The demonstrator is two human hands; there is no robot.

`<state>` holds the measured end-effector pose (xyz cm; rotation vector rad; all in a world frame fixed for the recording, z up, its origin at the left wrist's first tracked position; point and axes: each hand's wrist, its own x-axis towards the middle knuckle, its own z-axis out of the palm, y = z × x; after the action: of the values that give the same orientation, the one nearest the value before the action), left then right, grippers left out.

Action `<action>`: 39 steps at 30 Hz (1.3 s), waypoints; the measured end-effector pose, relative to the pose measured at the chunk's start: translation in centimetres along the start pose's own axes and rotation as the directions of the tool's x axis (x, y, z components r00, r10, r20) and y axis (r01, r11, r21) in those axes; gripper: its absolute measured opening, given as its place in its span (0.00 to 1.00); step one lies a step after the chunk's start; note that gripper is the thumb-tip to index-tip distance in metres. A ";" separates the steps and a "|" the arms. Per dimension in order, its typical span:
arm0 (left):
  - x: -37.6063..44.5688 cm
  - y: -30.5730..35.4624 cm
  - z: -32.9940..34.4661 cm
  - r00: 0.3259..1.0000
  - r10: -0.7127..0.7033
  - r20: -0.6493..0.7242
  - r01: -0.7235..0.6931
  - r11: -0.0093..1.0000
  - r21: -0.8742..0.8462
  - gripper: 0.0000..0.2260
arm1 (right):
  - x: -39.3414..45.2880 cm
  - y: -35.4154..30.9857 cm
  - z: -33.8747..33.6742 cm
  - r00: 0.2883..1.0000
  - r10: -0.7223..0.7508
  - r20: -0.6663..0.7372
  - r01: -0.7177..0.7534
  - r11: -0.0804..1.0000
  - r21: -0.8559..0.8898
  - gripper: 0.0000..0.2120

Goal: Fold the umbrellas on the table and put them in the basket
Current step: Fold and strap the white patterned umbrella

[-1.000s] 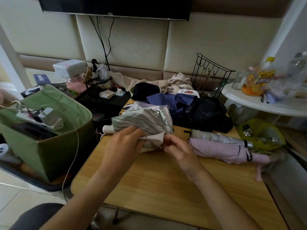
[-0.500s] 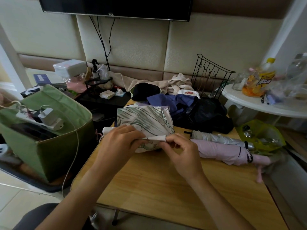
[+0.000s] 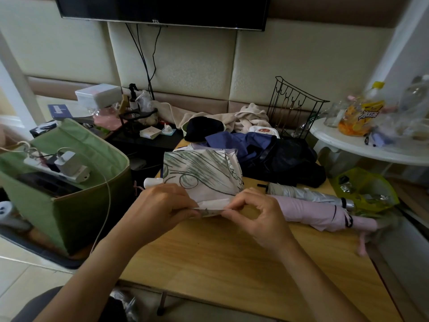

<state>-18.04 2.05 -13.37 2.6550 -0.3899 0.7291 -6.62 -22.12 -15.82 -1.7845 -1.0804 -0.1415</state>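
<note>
Our left hand point(image 3: 160, 205) and right hand point(image 3: 253, 214) meet in front, forearms reaching forward, fingers point(image 3: 234, 203) curled and pinching.

Cream padded wall panels point(image 3: 190, 66) at far side, dark TV point(image 3: 162, 10) mounted above, cables hanging. Wooden table point(image 3: 232, 263) near, white round table point(image 3: 362, 145) right, tiled floor point(image 3: 21, 273) left. Dim daylight.

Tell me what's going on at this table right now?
A person is folding a white patterned umbrella over a wooden table. The left hand and right hand both pinch its strap at the near edge. A pink umbrella and a silver umbrella lie folded on the table to the right. The green basket stands on the left.
</note>
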 end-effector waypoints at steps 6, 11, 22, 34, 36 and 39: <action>-0.5 -0.4 0.7 0.994 0.002 0.109 0.006 0.997 -0.074 0.13 | -0.5 1.0 -0.5 0.956 0.078 0.284 0.005 0.960 -0.281 0.18; -0.7 -0.4 1.0 0.969 -0.050 0.242 0.069 0.995 -0.069 0.18 | -0.9 2.1 -0.1 0.981 0.022 0.194 0.040 0.950 -0.310 0.09; -1.1 -0.6 3.6 0.863 -0.284 0.417 0.246 0.958 0.144 0.14 | -1.3 2.0 0.0 0.912 0.187 0.365 -0.065 0.945 -0.320 0.17; -2.3 -1.1 5.2 0.925 -0.287 0.247 0.233 0.946 0.226 0.20 | -1.9 4.4 2.8 0.954 0.177 0.243 -0.039 0.875 -0.483 0.18; -2.4 -1.1 5.5 0.899 -0.310 0.310 0.252 0.944 0.211 0.22 | -2.0 4.4 3.0 0.948 0.202 0.246 -0.059 0.871 -0.488 0.19; -2.7 -1.7 6.5 0.857 -0.327 0.399 0.274 0.944 0.185 0.25 | -2.1 4.6 3.1 0.945 0.209 0.251 -0.060 0.867 -0.494 0.20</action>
<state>-16.88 1.36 -20.44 2.8891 -0.0267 0.0708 -5.69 -21.31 -21.63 -2.3880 -1.1958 -0.0573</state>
